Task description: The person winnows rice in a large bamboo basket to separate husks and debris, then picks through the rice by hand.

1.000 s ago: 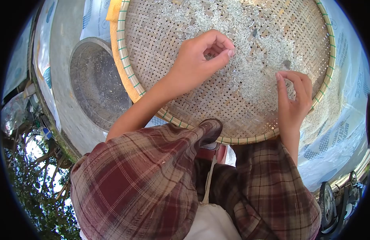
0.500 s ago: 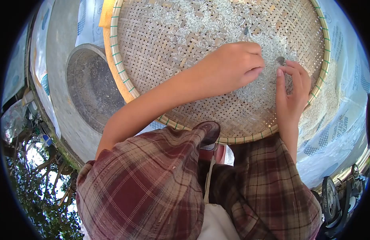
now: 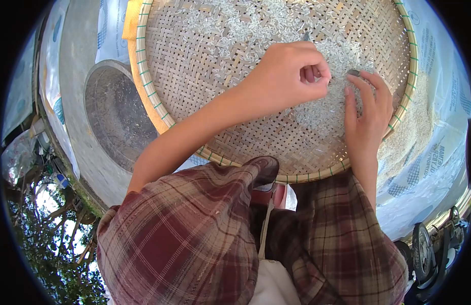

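Observation:
My left hand (image 3: 289,76) is held over the rice on a round woven tray (image 3: 179,76), thumb and index fingertip pressed together; anything in the pinch is too small to make out. To its right, my right hand (image 3: 369,109) is over the tray's right part, thumb and fingers apart and slightly curled. A small dark piece (image 3: 353,72) touches or lies just beside its fingertips. White rice grains (image 3: 317,119) are spread under and between both hands, with more at the tray's far side. Another small dark piece (image 3: 305,36) lies just beyond my left hand.
A grey round basin (image 3: 116,112) with scattered grains stands left of the tray. Orange material (image 3: 133,30) shows along the tray's left rim. More grain (image 3: 408,137) lies on printed sacks (image 3: 429,188) at right. A motorbike wheel (image 3: 422,251) appears at lower right.
My left hand has shifted slightly left and its fingers have turned, showing the curled ones behind the pinch. My right hand has moved slightly left and up. The tray has shifted a little left.

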`<state>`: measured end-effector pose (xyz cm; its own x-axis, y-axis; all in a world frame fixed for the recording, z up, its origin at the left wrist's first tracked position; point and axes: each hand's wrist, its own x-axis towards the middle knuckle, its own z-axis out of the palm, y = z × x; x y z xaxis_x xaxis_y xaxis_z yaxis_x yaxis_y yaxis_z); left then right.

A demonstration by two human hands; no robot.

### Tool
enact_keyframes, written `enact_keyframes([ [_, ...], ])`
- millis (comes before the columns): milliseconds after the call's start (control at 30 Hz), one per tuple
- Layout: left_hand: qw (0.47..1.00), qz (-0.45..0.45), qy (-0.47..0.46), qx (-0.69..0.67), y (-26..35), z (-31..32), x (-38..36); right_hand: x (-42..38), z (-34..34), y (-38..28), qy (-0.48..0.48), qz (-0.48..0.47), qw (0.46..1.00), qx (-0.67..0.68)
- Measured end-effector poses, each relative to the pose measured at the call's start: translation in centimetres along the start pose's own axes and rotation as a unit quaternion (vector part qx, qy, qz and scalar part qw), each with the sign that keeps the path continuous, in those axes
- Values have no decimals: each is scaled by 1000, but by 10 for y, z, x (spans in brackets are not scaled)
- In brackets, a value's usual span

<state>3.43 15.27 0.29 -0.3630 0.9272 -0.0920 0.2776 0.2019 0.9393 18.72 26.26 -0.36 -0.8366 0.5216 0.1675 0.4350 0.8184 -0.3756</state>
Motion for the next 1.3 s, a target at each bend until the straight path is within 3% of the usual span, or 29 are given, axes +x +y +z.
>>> enact_keyframes([
  [33,1000,-1,0,0,-2,-5,-2,0,0,0,-1,0,1000,0],
  [100,969,-141,14,-204,-8,-15,-6,1,0,0,-3,-1,1000,-17],
  [133,969,-142,15,-203,-12,-19,-8,1,0,0,-3,-1,1000,-15],
  [200,918,-166,7,-360,-17,-25,-12,2,0,0,6,-14,999,-41],
  [233,918,-166,7,-359,-17,-27,-14,3,0,0,6,-14,999,-41],
  [300,868,-205,32,-450,-14,-29,-17,3,-1,0,3,-16,999,-51],
  [433,837,-193,25,-511,-21,-40,-22,4,0,0,1,-24,999,-44],
  [500,895,-192,61,-397,-18,-42,-24,4,-1,-1,-4,-18,999,-34],
  [533,895,-192,60,-397,-17,-41,-25,4,-1,-1,-4,-18,999,-34],
  [567,970,-118,65,-203,-16,-37,-25,5,0,0,1,-17,999,-28],
  [600,997,-38,68,0,-15,-33,-25,5,0,0,6,-16,1000,-22],
  [633,997,-38,69,0,-15,-31,-23,5,1,0,6,-16,1000,-23],
  [700,977,96,23,188,-13,-27,-19,5,2,0,5,-6,1000,-20],
  [833,951,160,-12,263,-17,-21,-12,8,2,-6,15,-15,999,-24],
  [1100,841,299,-44,450,-17,-12,-8,3,8,-13,-22,-25,999,16],
  [1233,856,304,-42,416,-19,-20,-9,2,10,-16,-17,-39,999,20],
  [1300,934,244,20,259,-20,-28,-14,2,9,-15,-24,-38,999,24],
])
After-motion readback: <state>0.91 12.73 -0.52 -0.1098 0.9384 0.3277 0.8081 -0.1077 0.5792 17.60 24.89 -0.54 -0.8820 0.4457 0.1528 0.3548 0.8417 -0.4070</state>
